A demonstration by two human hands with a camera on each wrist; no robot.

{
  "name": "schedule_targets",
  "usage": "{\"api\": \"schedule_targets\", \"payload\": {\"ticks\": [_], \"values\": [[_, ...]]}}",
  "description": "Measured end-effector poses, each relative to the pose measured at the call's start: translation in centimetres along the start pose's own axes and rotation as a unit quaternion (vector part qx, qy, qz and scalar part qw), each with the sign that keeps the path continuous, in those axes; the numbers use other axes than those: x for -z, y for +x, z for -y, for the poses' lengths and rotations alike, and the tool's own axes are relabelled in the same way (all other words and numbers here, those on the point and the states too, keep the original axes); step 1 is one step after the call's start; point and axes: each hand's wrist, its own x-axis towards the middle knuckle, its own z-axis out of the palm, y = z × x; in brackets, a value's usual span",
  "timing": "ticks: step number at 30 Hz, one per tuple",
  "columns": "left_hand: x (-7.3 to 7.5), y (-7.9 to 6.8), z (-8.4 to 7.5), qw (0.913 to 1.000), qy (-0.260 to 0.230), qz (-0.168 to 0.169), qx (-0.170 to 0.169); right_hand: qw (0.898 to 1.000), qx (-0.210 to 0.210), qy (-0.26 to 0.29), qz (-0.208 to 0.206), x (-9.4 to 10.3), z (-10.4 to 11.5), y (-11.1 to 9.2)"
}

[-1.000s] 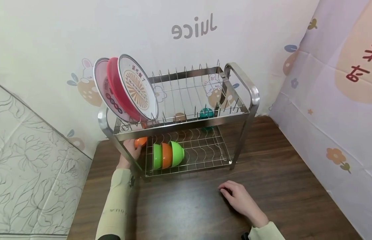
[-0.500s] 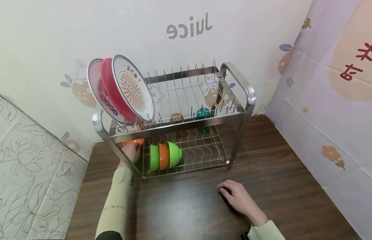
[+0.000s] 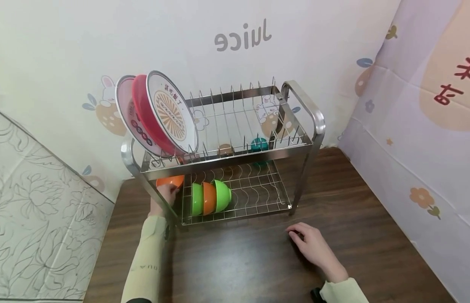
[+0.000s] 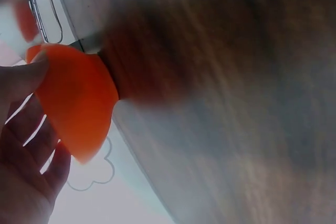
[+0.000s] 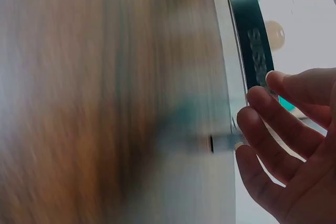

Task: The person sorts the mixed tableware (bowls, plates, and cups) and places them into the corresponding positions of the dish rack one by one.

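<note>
An orange bowl (image 3: 170,181) stands behind the rack's left leg, left of the lower tier. My left hand (image 3: 168,194) holds it there; in the left wrist view the thumb lies at the rim of the orange bowl (image 4: 76,98) and the other fingers spread along its side. The upper part of the bowl is hidden by the rack in the head view. My right hand (image 3: 311,244) is by the table's right front, loosely curled and holding nothing. On the lower tier of the metal dish rack (image 3: 227,162) a green bowl (image 3: 197,200), another orange bowl (image 3: 209,198) and a light green bowl (image 3: 222,196) stand on edge.
Several plates lean at the left of the upper tier, with a white patterned plate (image 3: 172,113) in front. Behind the rack are a teal object (image 3: 259,144) and a brown rounded object (image 3: 225,149). The wooden table (image 3: 231,256) meets fabric-covered walls (image 3: 314,42).
My left hand has shifted slightly left with the orange bowl, and more of the bowl shows beside the rack. My right hand has slid a little to the right.
</note>
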Motion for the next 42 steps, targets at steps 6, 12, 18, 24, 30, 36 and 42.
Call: {"api": "schedule_targets", "payload": {"ticks": [6, 12, 18, 24, 30, 36, 42], "values": [[0.3, -1.4, -0.5, 0.9994, -0.002, -0.030, 0.019, 1.000, -0.024, -0.007, -0.013, 1.7, -1.8, 0.2], [0.6, -3.5, -0.2, 0.9954, -0.034, -0.088, 0.017, 0.999, -0.030, -0.025, -0.027, 2.7, -2.9, 0.0], [1.6, -5.1, 0.1, 0.9882, -0.091, -0.086, 0.089, 0.998, -0.030, -0.029, -0.044, 3.0, -3.3, 0.0], [2.4, -6.9, 0.4, 0.9829, -0.096, -0.104, 0.118, 0.999, -0.039, -0.023, -0.030, 2.5, -3.2, -0.2], [2.6, -8.9, 0.6, 0.9738, -0.136, -0.125, 0.132, 0.999, -0.036, -0.019, -0.029, 2.1, -2.9, -0.2], [2.5, -11.4, 0.1, 0.9586, -0.170, -0.163, 0.161, 0.999, -0.038, -0.018, -0.019, 1.9, -2.6, -0.1], [3.1, -13.3, -0.6, 0.9412, -0.204, -0.181, 0.199, 0.999, -0.026, -0.015, -0.020, 1.3, -2.4, 0.2]]}}
